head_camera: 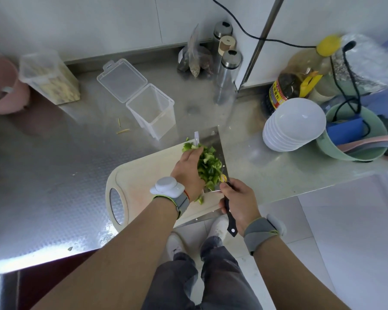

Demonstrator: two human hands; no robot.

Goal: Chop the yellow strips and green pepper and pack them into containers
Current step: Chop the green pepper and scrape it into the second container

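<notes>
Steel counter (pixel 54 175), board (pixel 143 171) at its near edge, open box (pixel 152 110) just behind. Strips (pixel 58 88) sit packed in a tub (pixel 37 61) back left. Right hand (pixel 240 202) grips the cleaver (pixel 211 136). Left hand (pixel 188 171), fingers together, presses chopped pepper (pixel 207 167) against the blade.

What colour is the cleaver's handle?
Black; the head view shows the handle gripped by the right hand.

Open stretch of textured steel tabletop (pixel 54 175) left of pale cutting board (pixel 143 173); lidded clear plastic container (pixel 152 110) just beyond, stack of white bowls (pixel 293 124) at right.
</notes>
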